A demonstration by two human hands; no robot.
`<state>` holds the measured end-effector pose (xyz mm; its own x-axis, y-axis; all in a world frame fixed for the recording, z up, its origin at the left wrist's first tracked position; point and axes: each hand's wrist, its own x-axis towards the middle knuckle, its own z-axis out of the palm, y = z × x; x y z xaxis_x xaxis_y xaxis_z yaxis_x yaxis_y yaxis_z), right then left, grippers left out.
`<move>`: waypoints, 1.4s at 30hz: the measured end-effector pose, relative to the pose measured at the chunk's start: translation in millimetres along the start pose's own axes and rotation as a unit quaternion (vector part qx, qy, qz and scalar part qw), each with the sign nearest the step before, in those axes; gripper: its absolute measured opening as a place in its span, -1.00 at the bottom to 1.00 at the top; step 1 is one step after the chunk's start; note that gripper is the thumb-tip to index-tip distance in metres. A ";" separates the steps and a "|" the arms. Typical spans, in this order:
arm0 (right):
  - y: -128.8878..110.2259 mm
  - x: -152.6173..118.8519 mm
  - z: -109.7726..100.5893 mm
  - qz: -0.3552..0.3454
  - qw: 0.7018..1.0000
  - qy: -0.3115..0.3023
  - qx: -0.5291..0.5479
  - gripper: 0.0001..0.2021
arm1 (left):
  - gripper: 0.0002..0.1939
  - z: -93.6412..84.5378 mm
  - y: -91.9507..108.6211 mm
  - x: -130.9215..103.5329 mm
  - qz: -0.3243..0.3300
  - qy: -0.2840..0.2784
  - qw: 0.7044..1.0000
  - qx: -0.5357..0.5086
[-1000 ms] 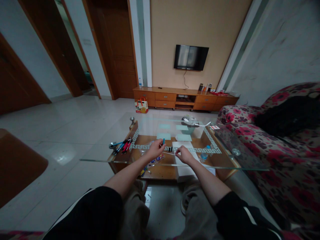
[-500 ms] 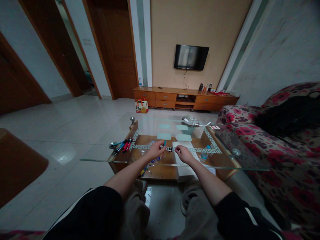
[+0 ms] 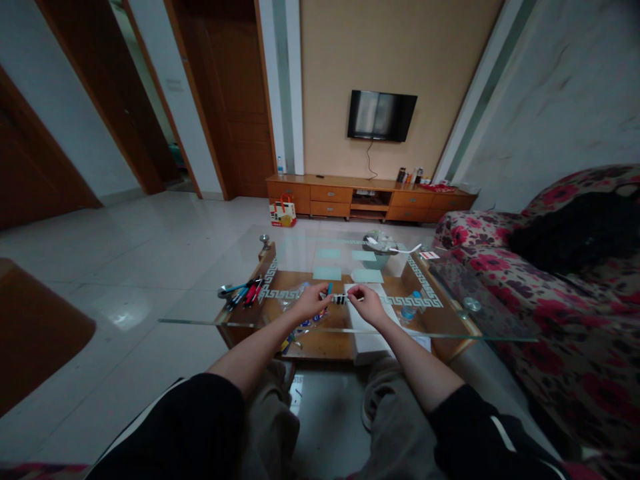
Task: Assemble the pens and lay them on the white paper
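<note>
Over the near part of the glass coffee table (image 3: pixel 200 315), my left hand (image 3: pixel 313 303) is closed around a slim blue pen part (image 3: pixel 330 288), whose end sticks up past the fingers. My right hand (image 3: pixel 367 305) faces it a short gap away, thumb and fingertips pinched together. What sits in that pinch is too small to make out. Several small black pieces (image 3: pixel 340 299) show between the hands. Left of them lies a bunch of blue, black and red pens (image 3: pixel 246 293).
Under the glass, a white box (image 3: pixel 367 343), a water bottle (image 3: pixel 411 307) and clear plastic packets (image 3: pixel 307 323) lie on the wooden shelf (image 3: pixel 320 348). A basket (image 3: pixel 383 257) stands toward the far right. A flowered sofa (image 3: pixel 500 267) borders the right side.
The thin white stick that spanned the gap between my hands no longer shows clearly. My right hand has shifted slightly left and up; my left hand stays nearly in place.
</note>
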<state>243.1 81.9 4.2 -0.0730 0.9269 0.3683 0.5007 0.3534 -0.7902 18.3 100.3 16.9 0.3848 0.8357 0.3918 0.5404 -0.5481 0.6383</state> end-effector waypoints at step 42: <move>-16.4 5.1 -5.9 0.157 0.924 0.199 0.285 -0.67 | -0.78 7.7 -10.6 -0.7 0.033 -0.100 0.994 0.026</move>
<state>239.6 80.0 22.0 0.3789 0.9151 0.1378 -0.1002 0.1886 -0.9769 18.1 105.3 4.7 0.5592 0.7769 0.2893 0.5447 -0.6074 0.5783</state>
